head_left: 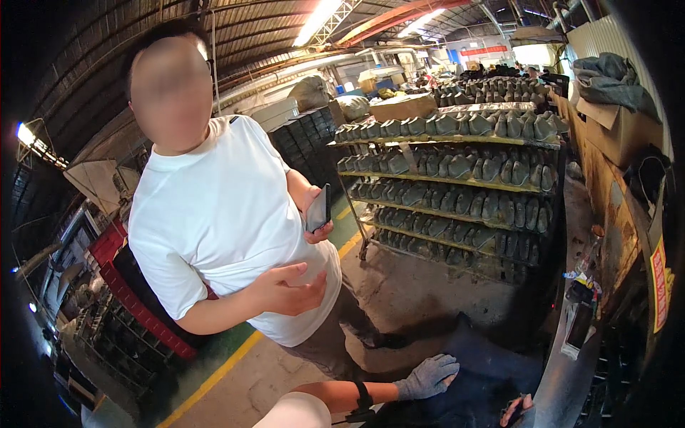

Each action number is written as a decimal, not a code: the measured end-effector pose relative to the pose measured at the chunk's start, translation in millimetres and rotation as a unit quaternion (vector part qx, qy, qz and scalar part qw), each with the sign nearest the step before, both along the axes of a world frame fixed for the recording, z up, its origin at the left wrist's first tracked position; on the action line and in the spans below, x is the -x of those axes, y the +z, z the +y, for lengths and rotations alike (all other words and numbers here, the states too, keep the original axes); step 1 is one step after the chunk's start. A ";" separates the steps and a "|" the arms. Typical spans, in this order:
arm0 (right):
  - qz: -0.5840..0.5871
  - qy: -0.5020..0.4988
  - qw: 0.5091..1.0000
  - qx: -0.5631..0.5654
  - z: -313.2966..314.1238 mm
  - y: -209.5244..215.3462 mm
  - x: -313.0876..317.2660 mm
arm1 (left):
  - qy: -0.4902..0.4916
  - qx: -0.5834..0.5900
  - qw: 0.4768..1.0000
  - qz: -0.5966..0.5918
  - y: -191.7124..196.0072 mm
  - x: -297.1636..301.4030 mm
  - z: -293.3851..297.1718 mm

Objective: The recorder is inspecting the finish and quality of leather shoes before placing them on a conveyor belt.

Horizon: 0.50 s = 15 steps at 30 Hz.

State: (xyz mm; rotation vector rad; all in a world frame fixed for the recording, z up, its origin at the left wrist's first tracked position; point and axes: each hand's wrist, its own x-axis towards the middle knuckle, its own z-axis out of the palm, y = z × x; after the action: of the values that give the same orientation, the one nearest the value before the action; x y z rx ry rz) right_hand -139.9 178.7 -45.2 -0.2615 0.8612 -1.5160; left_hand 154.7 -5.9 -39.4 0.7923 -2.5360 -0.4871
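Observation:
My left hand point(428, 376), in a grey knitted glove, rests on the dark cloth point(467, 364) over my legs, its fingers loosely extended with nothing in them. A black band point(362, 401) circles that wrist. At the lower edge, close to the bench, a few fingers of my right hand point(516, 411) show; the rest is in shadow, and whether it holds anything is hidden. Facing me stands a person in a white T-shirt point(221, 207). One of their hands grips a smartphone point(318, 208); the other is held loosely before their belly.
A wheeled rack point(449, 182) carries several shelves of grey shoe-shaped pieces. Along my right runs a worn bench point(564, 385), with a dark object in clear plastic point(578, 324) on it. A cardboard box point(621, 128) sits farther back. A yellow floor line point(214, 381) passes behind the person.

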 end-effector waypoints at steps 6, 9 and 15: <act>0.060 -0.042 0.997 -0.025 13.0 -30.7 27.6 | -0.014 -0.009 0.999 0.038 15.1 -1.3 6.8; 0.114 -0.038 0.993 0.000 12.7 -50.1 46.5 | -0.001 -0.012 0.999 0.037 18.3 -2.6 10.4; 0.467 -0.133 0.874 -0.031 16.5 -64.9 95.9 | -0.007 0.022 0.997 0.067 10.5 -4.2 10.3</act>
State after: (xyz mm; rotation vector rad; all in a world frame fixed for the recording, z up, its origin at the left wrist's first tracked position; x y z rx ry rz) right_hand -235.8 195.2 -110.2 -0.9036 1.7621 -1.5940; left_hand 158.8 4.5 -28.9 0.7029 -2.4212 -0.4721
